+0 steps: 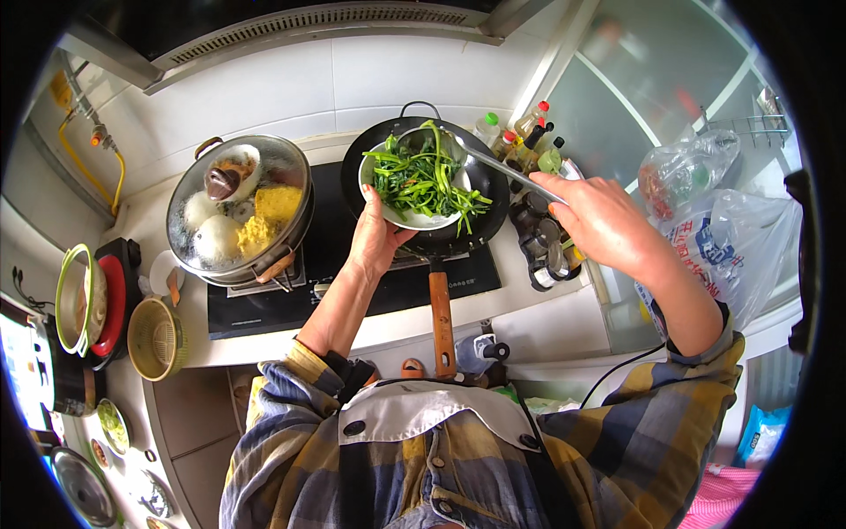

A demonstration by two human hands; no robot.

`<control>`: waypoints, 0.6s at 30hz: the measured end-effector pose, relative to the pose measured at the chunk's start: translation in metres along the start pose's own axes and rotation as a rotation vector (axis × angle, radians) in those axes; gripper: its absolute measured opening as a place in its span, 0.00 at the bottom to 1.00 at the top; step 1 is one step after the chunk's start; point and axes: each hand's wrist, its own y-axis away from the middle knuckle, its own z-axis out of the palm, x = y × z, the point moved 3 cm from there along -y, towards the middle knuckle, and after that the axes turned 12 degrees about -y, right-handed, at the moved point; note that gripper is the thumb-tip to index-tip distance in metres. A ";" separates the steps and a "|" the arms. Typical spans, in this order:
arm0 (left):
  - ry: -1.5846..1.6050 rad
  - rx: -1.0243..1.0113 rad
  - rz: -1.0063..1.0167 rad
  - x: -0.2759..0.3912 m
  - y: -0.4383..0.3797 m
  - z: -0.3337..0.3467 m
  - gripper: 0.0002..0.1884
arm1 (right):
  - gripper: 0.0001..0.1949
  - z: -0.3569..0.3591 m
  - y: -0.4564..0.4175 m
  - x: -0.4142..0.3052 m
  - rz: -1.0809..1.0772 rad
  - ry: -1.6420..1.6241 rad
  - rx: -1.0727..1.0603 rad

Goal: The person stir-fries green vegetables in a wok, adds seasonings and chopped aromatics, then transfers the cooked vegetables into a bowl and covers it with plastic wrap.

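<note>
My left hand (pixel 377 239) grips the near-left rim of a white bowl (pixel 411 223), thumb over the edge. Cooked leafy greens with long stems (pixel 423 175) fill the bowl, and some stems hang over its right side. The bowl is held above a black wok (pixel 489 218), whose wooden handle (pixel 441 324) points toward me. In my right hand (pixel 595 218) is the metal handle of a ladle (pixel 505 170). The ladle's head reaches over the far side of the bowl, touching the greens and partly hidden by them.
Left of the wok, a glass-lidded steamer pot (pixel 239 205) holds buns and yellow food. Both stand on a black gas cooktop (pixel 264 317). Bottles (pixel 529 149) and spice jars (pixel 545 238) crowd the right. Plastic bags (pixel 727 231) hang at far right; a plastic basket (pixel 157 338) sits left.
</note>
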 end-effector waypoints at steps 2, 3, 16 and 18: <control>0.021 -0.009 -0.021 -0.002 -0.002 0.000 0.45 | 0.22 0.007 0.005 0.004 -0.035 0.132 0.082; 0.035 -0.007 -0.022 -0.002 -0.004 -0.001 0.45 | 0.24 0.007 0.005 0.002 -0.032 0.205 0.112; 0.053 0.006 0.007 0.001 -0.022 -0.003 0.47 | 0.24 0.018 0.048 0.041 0.094 -0.319 0.326; 0.076 -0.008 0.017 0.000 -0.027 -0.002 0.46 | 0.23 0.048 0.059 0.073 0.290 -0.650 0.305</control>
